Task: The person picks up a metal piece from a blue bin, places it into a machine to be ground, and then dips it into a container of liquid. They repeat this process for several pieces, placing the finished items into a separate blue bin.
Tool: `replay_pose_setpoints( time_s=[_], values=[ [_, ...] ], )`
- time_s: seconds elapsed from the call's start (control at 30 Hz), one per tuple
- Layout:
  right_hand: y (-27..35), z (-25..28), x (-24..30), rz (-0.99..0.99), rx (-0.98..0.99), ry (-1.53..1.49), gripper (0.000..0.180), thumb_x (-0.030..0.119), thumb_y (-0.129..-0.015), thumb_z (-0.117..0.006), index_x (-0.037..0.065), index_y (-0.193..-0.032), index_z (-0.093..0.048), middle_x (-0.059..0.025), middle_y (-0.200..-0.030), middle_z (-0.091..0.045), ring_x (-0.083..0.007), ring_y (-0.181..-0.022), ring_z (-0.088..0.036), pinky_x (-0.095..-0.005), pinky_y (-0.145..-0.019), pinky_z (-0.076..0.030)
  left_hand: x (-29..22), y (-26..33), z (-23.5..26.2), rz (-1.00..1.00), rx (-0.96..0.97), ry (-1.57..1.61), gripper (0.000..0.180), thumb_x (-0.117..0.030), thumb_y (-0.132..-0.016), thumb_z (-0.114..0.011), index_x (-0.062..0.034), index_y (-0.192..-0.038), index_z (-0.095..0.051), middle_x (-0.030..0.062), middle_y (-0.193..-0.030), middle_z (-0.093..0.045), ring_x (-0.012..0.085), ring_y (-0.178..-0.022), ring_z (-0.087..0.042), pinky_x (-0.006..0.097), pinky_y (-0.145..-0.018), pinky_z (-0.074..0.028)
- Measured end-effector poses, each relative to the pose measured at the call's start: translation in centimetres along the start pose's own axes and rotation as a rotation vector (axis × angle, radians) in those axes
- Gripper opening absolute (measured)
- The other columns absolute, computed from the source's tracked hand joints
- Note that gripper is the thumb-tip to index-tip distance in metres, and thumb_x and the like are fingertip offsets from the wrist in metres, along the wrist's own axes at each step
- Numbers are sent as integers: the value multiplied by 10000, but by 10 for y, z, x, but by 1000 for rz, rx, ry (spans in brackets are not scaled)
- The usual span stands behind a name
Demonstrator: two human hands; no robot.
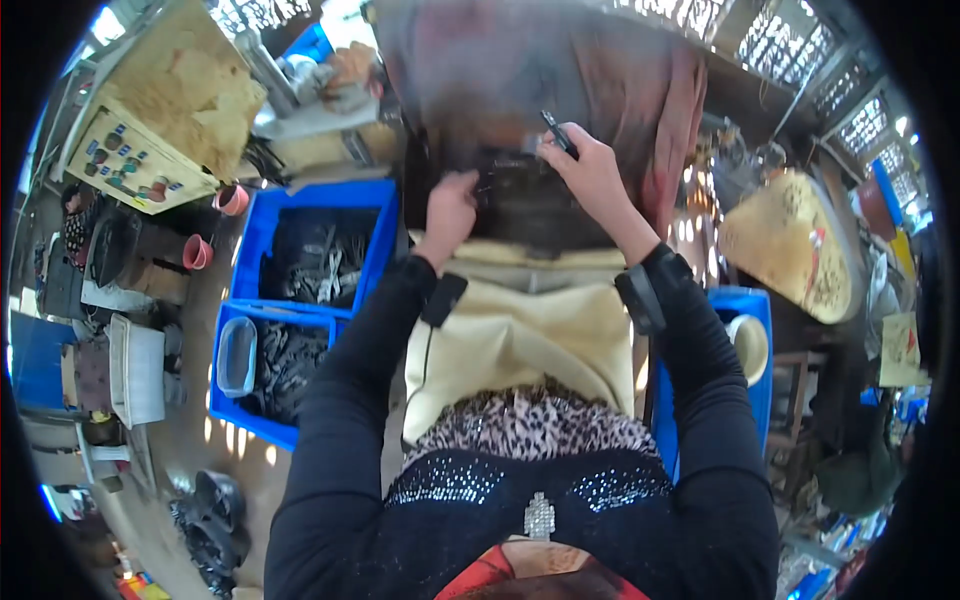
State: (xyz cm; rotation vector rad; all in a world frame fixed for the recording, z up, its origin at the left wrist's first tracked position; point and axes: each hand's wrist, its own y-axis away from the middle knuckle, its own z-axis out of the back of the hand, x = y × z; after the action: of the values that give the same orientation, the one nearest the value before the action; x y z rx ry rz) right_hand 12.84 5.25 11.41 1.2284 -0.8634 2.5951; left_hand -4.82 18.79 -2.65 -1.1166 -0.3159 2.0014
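Grips a slim black tool (558, 135) in the right hand (585, 168), pinched between thumb and fingers and tilted up toward the left, above a dark work surface (530, 228). Curls the fingers of the left hand (452, 210) over the same surface, nearer to its left edge; cannot tell, through the blur, whether gripping anything. Leaves an open gap between both hands, with small shapes in it too blurred to name. Reaches forward past the near edge, with a cream cloth (520, 320) spread just below it, in front of the body. Bounded on the right by a reddish cloth (680, 130) hanging along the side, apart from the right hand. Hemmed in on the left by a blue crate (377, 235) of dark strips (335, 275), and by a second blue crate (255, 422) closer to the body, with a clear container (236, 357) inside at its left wall. Narrowed near the right sleeve (705, 340) by a blue tub (745, 300) holding a round cream vessel (748, 350). Opens out leftward, beyond the crates, onto brown floor (190, 440).
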Motion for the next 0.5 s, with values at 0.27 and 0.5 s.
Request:
replay_pose_setpoints(
  time_s=[0.27,0.5],
  values=[
    [162,-18,-15,233,176,206,248,138,-799,-687,70,-1024,-607,-150,-845,-652,-343,-718,-639,-378,-632,-521,15,-6,-9,-181,274,-329,235,-21,-779,-567,-12,-991,-670,190,-929,-630,371,-880,-621,450,-762,-513],
    [193,-16,-24,186,333,272,330,158,-762,-685,125,-1066,-561,-112,-788,-606,-327,-698,-630,-436,-587,-495,30,-13,-32,-272,563,-500,107,-68,-799,-566,-35,-798,-667,191,-792,-639,365,-806,-633,457,-735,-511]
  ],
)
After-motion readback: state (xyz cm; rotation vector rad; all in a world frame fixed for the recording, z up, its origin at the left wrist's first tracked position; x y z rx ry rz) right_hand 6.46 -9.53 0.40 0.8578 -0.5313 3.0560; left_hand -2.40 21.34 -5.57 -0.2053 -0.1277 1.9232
